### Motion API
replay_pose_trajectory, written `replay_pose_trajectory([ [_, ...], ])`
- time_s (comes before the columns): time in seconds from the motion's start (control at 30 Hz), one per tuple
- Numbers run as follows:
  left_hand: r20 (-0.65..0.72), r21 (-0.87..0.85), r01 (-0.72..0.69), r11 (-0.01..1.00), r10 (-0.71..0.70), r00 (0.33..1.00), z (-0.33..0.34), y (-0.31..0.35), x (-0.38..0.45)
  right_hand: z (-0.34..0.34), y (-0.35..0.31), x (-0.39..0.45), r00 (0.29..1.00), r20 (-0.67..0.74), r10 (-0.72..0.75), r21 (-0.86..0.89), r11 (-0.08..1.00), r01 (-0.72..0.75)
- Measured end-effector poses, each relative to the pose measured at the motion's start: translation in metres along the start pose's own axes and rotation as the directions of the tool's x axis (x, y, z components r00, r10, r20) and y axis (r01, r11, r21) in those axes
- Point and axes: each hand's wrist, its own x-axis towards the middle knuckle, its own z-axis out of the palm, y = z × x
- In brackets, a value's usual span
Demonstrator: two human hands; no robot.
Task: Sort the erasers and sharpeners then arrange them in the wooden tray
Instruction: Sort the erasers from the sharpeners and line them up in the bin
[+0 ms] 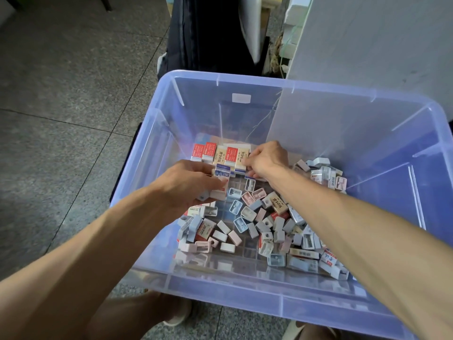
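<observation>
Left hand [188, 182] fingers pinch a blue-sleeved eraser [221, 173]; right hand [266, 159] fingers close on the eraser row [220, 153].

Both bare forearms reach forward and down from the lower corners of the view, converging toward the middle. The left hand [188, 182] lies palm down, knuckles up, its fingers curled under with small items pinched beneath the fingertips. The right hand [266, 159] sits slightly farther forward, wrist bent, back of the hand up, fingers tucked downward and closed. The 2 hands are near each other, not touching.
</observation>
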Motion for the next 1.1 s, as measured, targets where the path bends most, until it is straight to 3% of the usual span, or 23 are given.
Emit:
replay_pose_trajectory([
  [0.13,-0.006,0.036,-0.037,0.999,0.037,0.999,-0.001,-0.001,0.003,-0.002,0.000,0.000,0.999,-0.024,-0.036,-0.149,0.988,0.032],
  [0.2,-0.011,0.047,-0.059,0.997,0.059,0.998,0.001,-0.001,0.002,-0.007,0.000,-0.010,0.995,-0.009,-0.098,-0.101,0.990,0.096],
  [0.3,-0.045,0.063,-0.097,0.993,0.100,0.994,0.003,0.001,0.001,-0.024,0.003,-0.042,0.965,0.181,-0.190,0.164,0.973,0.161],
  [0.37,-0.038,0.057,-0.129,0.990,0.131,0.991,0.006,0.003,-0.001,-0.039,0.006,-0.062,0.903,0.370,-0.217,0.323,0.942,0.094],
  [0.47,0.013,0.045,-0.152,0.987,0.151,0.988,0.011,0.005,-0.005,-0.053,0.011,-0.080,0.809,0.531,-0.252,0.396,0.918,0.025],
  [0.7,0.165,0.058,-0.156,0.986,0.144,0.976,0.016,0.005,-0.010,-0.059,0.026,-0.085,0.802,0.567,-0.188,0.422,0.902,-0.086],
  [0.87,0.182,0.107,-0.193,0.975,0.171,0.968,0.024,0.005,-0.005,-0.066,0.033,-0.083,0.776,0.606,-0.176,0.394,0.913,-0.101],
  [1.0,0.186,0.207,-0.281,0.937,0.244,0.952,0.038,0.007,0.003,-0.082,0.030,-0.077,0.850,0.506,-0.148,0.326,0.945,-0.030],
  [1.1,0.254,0.418,-0.379,0.825,0.294,0.921,0.051,0.001,0.008,-0.107,0.030,-0.070,0.929,0.350,-0.121,0.252,0.967,0.030],
])
